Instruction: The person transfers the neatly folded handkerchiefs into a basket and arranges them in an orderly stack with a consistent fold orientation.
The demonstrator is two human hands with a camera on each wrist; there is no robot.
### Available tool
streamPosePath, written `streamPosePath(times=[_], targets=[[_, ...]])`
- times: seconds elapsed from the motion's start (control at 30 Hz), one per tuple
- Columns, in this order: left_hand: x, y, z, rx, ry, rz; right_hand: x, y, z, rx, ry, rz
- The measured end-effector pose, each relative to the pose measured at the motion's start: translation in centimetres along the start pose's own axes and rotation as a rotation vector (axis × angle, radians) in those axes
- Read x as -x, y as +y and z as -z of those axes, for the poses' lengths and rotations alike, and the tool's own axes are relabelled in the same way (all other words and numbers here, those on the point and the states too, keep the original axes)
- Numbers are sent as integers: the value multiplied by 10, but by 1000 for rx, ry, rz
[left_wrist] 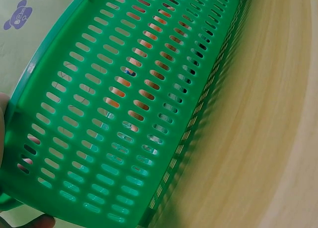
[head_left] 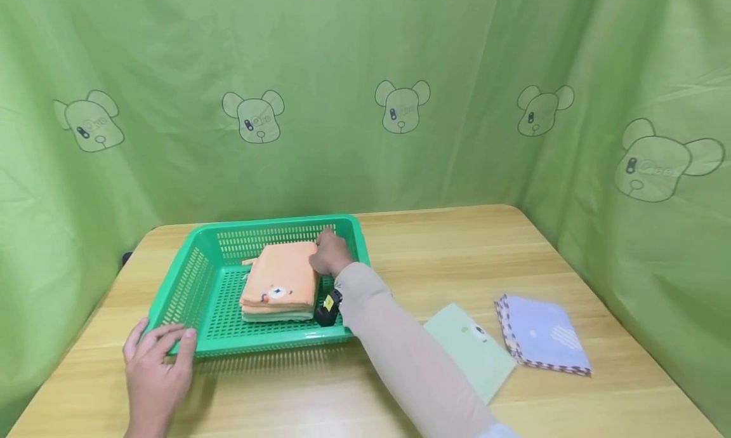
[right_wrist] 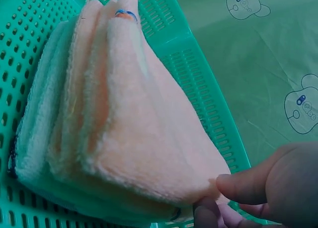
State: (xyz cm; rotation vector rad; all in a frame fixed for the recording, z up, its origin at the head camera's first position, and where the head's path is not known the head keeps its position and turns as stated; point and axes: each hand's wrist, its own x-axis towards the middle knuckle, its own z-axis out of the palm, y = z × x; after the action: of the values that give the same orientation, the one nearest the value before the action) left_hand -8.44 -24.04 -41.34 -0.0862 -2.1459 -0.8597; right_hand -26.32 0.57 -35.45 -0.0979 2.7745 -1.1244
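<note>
A folded orange towel (head_left: 281, 280) lies on a small stack inside the green basket (head_left: 171, 298), and its far corner is pinched between thumb and fingers of the right hand (head_left: 330, 255). The basket's near left corner is steadied by the left hand (head_left: 155, 362), whose fingers seem to be laid loosely against the rim, though the wrist view shows too little to be sure. The towel is judged soft, light and limp, so it is best taken by a folded edge or corner, with sagging to be expected.
</note>
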Motion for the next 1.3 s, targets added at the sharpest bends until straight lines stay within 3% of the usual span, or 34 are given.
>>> streamPosePath(times=[0.47,0.77,0.93,1.17,1.3], targets=[[-1,-2,-2,-6,12,-19,1,-3,1,-156,58,-31],[0,-2,-1,-9,13,-18,3,-7,0,-263,49,-39],[0,-3,-2,-4,13,-17,4,-11,1,-434,16,-60],[1,-2,0,-7,-5,6,11,-14,11,-797,-107,-75],[0,0,0,-7,-1,10,13,-15,19,-858,-138,-73]])
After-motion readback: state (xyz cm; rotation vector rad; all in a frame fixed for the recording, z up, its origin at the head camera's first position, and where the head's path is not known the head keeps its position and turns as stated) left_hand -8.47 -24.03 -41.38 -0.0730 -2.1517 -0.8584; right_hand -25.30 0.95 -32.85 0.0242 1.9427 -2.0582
